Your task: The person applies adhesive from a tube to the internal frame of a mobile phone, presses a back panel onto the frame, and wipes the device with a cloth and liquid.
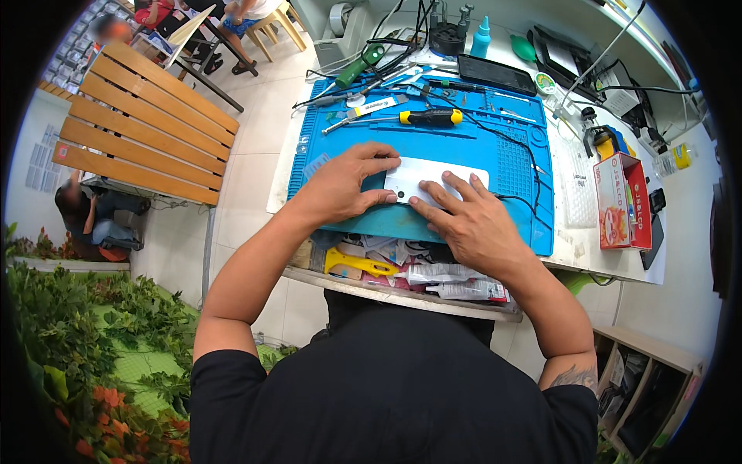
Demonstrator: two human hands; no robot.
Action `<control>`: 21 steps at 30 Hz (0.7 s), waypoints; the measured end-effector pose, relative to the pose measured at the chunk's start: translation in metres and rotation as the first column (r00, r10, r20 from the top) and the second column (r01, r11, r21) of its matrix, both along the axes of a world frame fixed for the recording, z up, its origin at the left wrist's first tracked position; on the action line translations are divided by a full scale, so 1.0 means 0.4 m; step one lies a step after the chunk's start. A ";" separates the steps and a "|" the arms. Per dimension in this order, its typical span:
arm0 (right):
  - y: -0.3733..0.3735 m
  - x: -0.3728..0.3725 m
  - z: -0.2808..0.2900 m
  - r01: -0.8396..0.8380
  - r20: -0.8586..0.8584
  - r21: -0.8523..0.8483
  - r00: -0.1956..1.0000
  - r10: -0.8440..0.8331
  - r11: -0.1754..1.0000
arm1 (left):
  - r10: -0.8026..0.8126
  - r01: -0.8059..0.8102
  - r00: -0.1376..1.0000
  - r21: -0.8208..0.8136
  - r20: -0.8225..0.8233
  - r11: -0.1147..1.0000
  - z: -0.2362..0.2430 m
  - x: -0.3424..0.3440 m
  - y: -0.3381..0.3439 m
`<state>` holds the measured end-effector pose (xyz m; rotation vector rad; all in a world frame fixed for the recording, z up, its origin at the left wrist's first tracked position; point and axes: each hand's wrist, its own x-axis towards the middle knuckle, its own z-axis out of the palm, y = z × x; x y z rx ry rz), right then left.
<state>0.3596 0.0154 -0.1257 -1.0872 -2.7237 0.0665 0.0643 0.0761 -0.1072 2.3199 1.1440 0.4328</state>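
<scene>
Hands: left hand (340, 185) and right hand (479, 220) stand apart, both at the panel.
Left hand: at the panel's 9 o'clock edge, thumb and fingers parted; whether it grips or merely touches cannot be told.
Right hand: fingers spread over the panel's 3 o'clock half, palm downward.
Panel (415, 171): pale, flat, with a small dark spot near its 8 o'clock corner; it lies on the mat, near the desk's front edge. Clock directions below are taken from its middle.
Mat (452, 147): blue, spread on the desk (576, 259).
Screwdriver (430, 117): yellow and black, lying on the mat at 12 o'clock.
Green handle (355, 73): 11 o'clock, beyond the screwdriver.
Bottle (481, 42): light blue, upright, between 12 and 1 o'clock.
Black slab (496, 74): 1 o'clock, at the mat's far edge.
Box (622, 205): red and white, 3 o'clock, beside the mat.
Drawer contents: below the mat's front edge, a yellow tool (359, 263) between 7 and 8 o'clock and two tubes (444, 274) at 6 o'clock.
Plants (85, 332): leafy, 8 o'clock, well apart from the desk.
</scene>
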 end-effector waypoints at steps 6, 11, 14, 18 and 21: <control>0.005 0.045 0.001 -0.015 -0.127 -0.034 0.992 0.011 0.999 | -0.038 0.041 0.998 0.062 -0.055 0.997 0.002 0.007 0.007; 0.005 0.027 0.021 0.009 -0.148 -0.068 0.989 -0.019 0.998 | -0.073 0.087 0.984 0.082 -0.160 0.993 0.033 0.051 0.028; -0.002 0.024 0.030 0.049 -0.149 -0.175 0.986 -0.075 0.983 | 0.011 0.003 0.974 0.065 -0.224 0.998 0.045 0.093 0.026; 0.000 0.037 0.014 0.035 -0.171 -0.126 0.984 -0.057 0.991 | 0.036 -0.012 0.966 0.092 -0.257 0.996 0.047 0.104 0.028; 0.003 0.054 0.000 -0.008 -0.217 -0.110 0.976 -0.017 0.994 | 0.032 -0.008 0.970 0.102 -0.243 0.995 0.046 0.110 0.026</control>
